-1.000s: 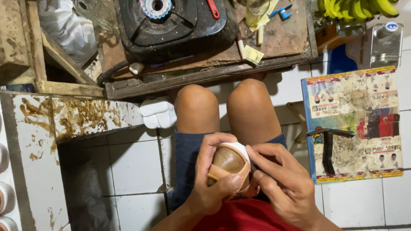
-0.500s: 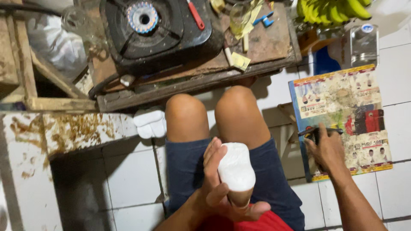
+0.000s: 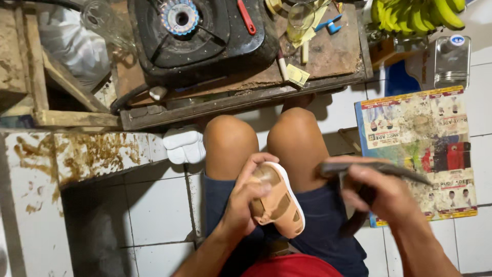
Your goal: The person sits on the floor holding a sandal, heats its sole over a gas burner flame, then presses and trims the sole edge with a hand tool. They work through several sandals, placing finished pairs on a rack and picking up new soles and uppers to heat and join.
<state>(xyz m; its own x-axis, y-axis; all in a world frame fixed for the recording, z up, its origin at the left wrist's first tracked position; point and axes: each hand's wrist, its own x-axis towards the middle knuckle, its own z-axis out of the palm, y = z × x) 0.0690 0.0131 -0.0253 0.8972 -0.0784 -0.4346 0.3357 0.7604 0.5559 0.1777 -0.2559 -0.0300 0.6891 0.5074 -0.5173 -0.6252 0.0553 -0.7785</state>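
**Small sandal held over the lap**

The left hand (image 3: 243,205) wraps closed around a tan sandal (image 3: 279,205) above the thighs. It looks light and bendy; the white sole edge gives the firmest hold. The right hand (image 3: 382,192) grips a dark hammer (image 3: 359,169).

Open tile floor (image 3: 154,215) lies at nine o'clock of the knees (image 3: 266,143). At twelve, the bench (image 3: 246,97) blocks; at three, the poster (image 3: 425,154).

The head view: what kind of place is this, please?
Probably a home kitchen corner used for shoe repair: a gas stove on a wooden bench, bananas, white floor tiles.
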